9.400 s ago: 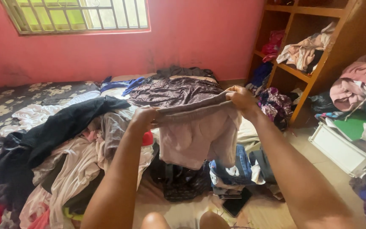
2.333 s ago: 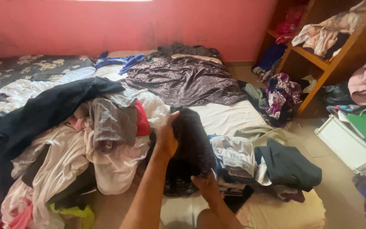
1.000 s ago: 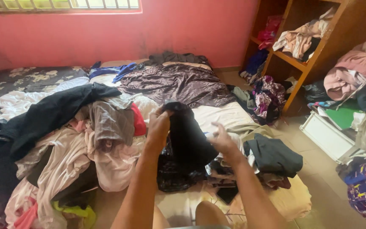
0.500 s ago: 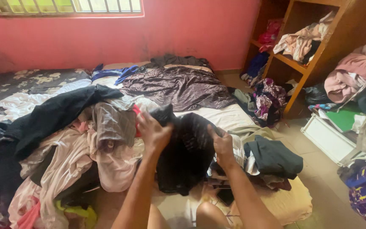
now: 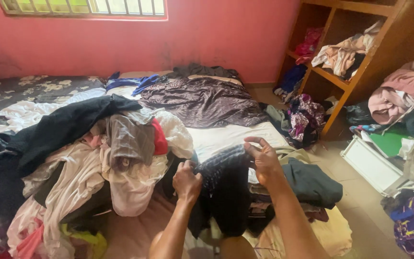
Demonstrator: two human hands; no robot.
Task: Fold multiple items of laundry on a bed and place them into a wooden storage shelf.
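I hold a black knitted garment [image 5: 226, 192] stretched between both hands above the mattress [image 5: 226, 134]. My left hand [image 5: 186, 181] grips its left top edge in a fist. My right hand [image 5: 263, 160] pinches its right top edge, with the other fingers spread. The cloth hangs down over my knees. Just right of it lies a small stack of folded clothes [image 5: 264, 184] with a dark green folded piece [image 5: 312, 184] beside it.
A big heap of unfolded clothes [image 5: 87, 158] covers the left of the mattress. A purple sheet [image 5: 202, 100] lies at the far end. A wooden shelf [image 5: 346, 67] with clothes stands at the right, with a white box [image 5: 372, 165] and more clothes on the floor.
The light garment held 9.4 s ago is gone from my hands. I picked a black garment from the pile, and since half a second ago both hands lowered and spread it wider.
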